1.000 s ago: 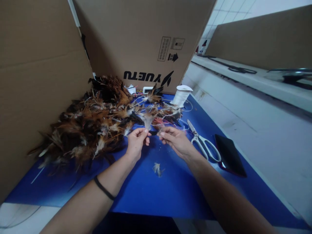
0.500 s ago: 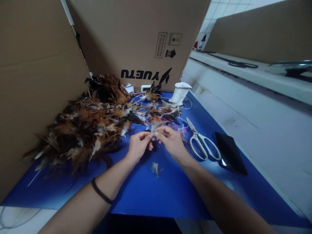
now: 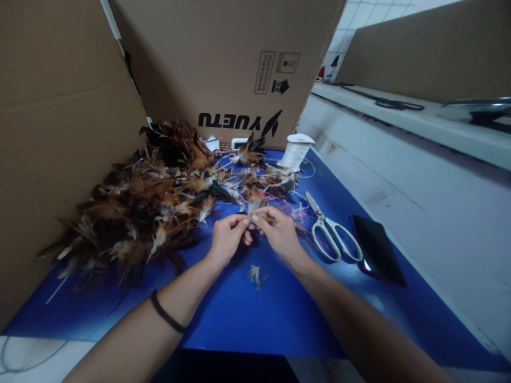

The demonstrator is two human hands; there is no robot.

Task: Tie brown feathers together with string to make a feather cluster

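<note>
My left hand (image 3: 229, 235) and my right hand (image 3: 280, 230) meet over the blue table, their fingertips close together. Between them they pinch the base of a small feather bunch (image 3: 255, 202), whose greyish-brown tips point away from me. Fingers hide the exact spot being gripped. A loose tuft of grey fluff (image 3: 255, 275) lies on the table just below my hands. Left of them spreads a large heap of brown and black feathers (image 3: 131, 213). Thin red and clear strings (image 3: 293, 210) lie tangled beyond my right hand.
White-handled scissors (image 3: 333, 234) lie to the right, touching or close to a dark phone (image 3: 377, 250). A white spool (image 3: 297, 152) stands at the back. Cardboard panels (image 3: 223, 64) wall the back and left of the blue table (image 3: 255, 330). A ledge (image 3: 399, 111) runs along the right.
Almost nothing differs. My hands keep their pinch on the feather bunch, with only a slight shift of the fingers.
</note>
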